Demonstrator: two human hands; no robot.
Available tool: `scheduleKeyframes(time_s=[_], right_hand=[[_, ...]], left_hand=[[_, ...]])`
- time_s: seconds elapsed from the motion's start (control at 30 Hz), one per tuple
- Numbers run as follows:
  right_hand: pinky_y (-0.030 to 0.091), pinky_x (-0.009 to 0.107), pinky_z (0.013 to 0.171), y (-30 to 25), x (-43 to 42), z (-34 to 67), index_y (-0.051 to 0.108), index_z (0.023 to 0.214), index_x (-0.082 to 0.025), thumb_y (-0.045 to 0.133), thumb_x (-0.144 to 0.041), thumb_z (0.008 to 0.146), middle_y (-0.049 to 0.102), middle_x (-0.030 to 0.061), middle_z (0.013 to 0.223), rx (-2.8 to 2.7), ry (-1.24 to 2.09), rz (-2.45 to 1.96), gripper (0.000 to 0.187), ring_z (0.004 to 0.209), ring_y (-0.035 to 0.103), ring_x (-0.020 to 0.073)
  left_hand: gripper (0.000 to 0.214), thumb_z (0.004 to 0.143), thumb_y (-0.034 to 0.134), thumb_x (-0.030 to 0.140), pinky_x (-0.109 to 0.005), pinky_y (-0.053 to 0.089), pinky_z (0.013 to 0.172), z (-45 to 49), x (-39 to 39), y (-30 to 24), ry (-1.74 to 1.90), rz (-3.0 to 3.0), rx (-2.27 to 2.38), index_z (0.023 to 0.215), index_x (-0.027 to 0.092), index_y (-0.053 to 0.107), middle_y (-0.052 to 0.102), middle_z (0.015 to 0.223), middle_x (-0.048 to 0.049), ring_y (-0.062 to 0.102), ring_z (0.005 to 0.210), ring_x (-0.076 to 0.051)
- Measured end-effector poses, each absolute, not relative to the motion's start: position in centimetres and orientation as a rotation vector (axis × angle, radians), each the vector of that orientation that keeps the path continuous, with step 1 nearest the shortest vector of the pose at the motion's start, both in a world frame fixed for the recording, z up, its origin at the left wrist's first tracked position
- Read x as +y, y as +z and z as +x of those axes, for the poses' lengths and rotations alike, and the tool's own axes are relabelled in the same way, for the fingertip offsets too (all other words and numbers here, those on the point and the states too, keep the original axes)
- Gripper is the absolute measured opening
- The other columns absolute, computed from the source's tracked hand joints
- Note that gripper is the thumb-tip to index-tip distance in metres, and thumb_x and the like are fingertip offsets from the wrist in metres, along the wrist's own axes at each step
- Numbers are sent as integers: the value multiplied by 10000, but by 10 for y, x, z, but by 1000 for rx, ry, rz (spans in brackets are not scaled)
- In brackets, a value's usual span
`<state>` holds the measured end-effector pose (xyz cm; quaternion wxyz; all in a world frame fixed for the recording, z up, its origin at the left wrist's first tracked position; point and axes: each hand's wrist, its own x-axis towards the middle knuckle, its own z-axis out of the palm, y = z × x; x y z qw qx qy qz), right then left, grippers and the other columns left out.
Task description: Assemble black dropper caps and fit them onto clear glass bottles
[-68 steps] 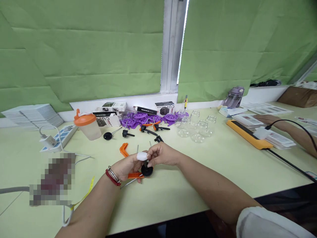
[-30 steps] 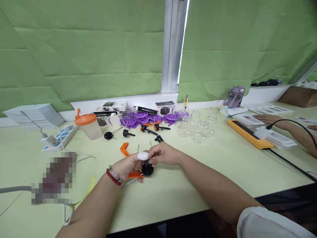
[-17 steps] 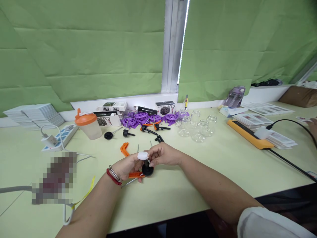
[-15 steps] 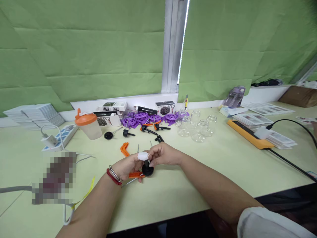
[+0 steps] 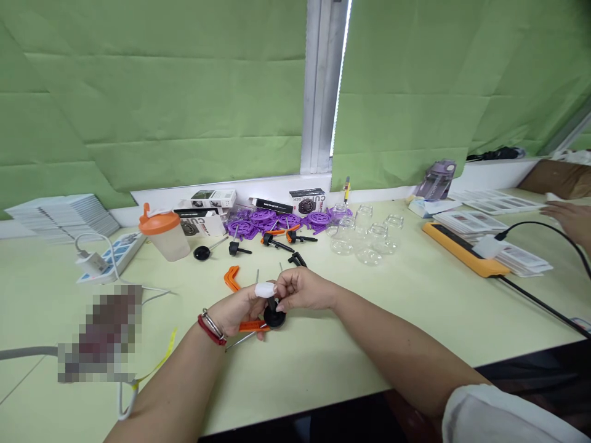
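My left hand (image 5: 241, 306), its thumb wrapped in a white cover (image 5: 265, 290), is closed around a black part with a round disc base (image 5: 275, 318). An orange arm (image 5: 250, 326) and a thin metal rod (image 5: 241, 339) stick out under that hand. Pinched fingers of my right hand (image 5: 302, 288) meet the stem of the black part above the disc; whatever small piece lies between them is hidden. Just beyond the hands lie an orange bent piece (image 5: 231, 278) and a black bent piece (image 5: 298, 259).
Behind are black clamp pieces with rods (image 5: 234, 247), purple spoked parts (image 5: 263, 221), cup holder boxes (image 5: 308, 202) and clear glasses (image 5: 369, 252). An orange-lidded cup (image 5: 166, 237) and power strip (image 5: 113, 255) stand left. An orange power strip (image 5: 466, 249) and another person's hand (image 5: 570, 218) are right.
My hands stay almost in place, with slight finger movement at the black part. At the far right, the other person's hand has come further into view over the papers.
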<state>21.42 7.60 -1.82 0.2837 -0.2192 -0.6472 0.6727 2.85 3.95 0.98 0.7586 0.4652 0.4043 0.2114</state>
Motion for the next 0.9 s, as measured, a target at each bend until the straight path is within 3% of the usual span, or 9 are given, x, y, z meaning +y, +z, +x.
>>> scheduleKeyframes(time_s=[0.33, 0.9], right_hand=[[492, 230, 629, -18, 75, 213, 556, 681, -125, 867, -285, 498, 606, -24, 728, -1721, 1803, -621, 395, 634, 577, 78], [486, 219, 629, -19, 77, 214, 573, 702, -118, 857, -254, 517, 615, -22, 733, -1720, 1820, -622, 365, 631, 580, 73]], left_hand=[[512, 685, 610, 519, -274, 483, 416, 29, 40, 10, 456, 1017, 864, 1072, 186, 573, 607, 698, -41, 634, 653, -239], [533, 673, 606, 526, -261, 461, 403, 29, 40, 10, 437, 1027, 857, 1085, 195, 541, 623, 772, -46, 633, 645, -233]])
